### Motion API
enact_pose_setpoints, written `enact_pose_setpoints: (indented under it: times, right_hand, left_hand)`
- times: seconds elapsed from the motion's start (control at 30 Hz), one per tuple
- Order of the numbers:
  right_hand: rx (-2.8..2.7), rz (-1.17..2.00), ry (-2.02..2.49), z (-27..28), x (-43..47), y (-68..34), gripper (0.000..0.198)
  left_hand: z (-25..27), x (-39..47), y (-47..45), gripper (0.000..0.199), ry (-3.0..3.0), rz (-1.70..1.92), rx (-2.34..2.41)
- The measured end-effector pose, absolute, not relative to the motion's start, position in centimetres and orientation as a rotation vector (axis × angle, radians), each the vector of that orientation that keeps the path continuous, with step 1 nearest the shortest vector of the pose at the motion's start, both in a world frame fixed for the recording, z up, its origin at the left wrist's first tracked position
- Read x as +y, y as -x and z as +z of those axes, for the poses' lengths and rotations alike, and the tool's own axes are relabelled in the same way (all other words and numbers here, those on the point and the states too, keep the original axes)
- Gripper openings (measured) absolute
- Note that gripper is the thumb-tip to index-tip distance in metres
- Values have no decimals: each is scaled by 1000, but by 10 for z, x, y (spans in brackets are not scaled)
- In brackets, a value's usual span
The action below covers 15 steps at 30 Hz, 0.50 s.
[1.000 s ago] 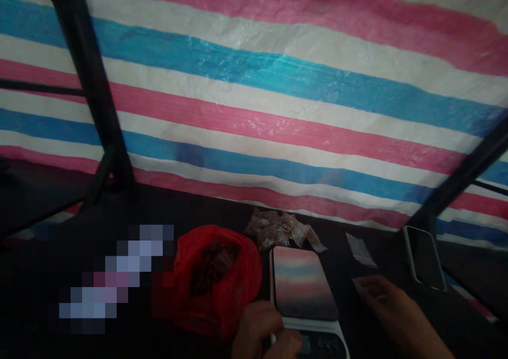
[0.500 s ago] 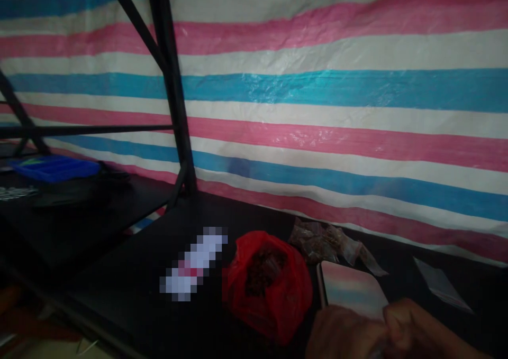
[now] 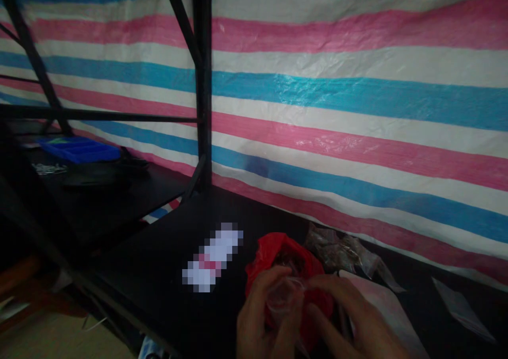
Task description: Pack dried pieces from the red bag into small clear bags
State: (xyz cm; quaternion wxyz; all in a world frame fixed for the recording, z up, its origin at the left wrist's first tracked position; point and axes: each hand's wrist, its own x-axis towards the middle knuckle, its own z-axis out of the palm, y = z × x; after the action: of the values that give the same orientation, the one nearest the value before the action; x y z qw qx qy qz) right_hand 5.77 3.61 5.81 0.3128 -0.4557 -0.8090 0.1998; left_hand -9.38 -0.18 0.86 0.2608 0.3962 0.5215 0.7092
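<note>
Both hands meet at six o'clock over the dark table [image 3: 166, 253]: the left hand [image 3: 260, 316] and right hand [image 3: 349, 319] pinch what seems a small clear bag [image 3: 286, 294], blurred. Behind it sits a red bag [image 3: 286, 258]; at three o'clock lies a flat clear packet [image 3: 462, 309].

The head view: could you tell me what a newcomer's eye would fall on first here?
First, the striped tarp in pink, white and blue filling the background. Then the red bag low on the dark table, with the left hand and right hand fingering a small clear bag just before it.
</note>
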Motion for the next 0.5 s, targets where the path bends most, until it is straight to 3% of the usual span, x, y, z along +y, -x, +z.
enact_pose_setpoints:
  times: [0.23, 0.5]
  right_hand:
    - [-2539, 218, 1641, 47, 42, -44, 44]
    - [-2464, -149, 1871, 75, 48, -44, 48]
  left_hand:
    - [22, 13, 134, 45, -1098, 1528, 1454]
    - [22, 18, 136, 47, -1192, 1519, 1500]
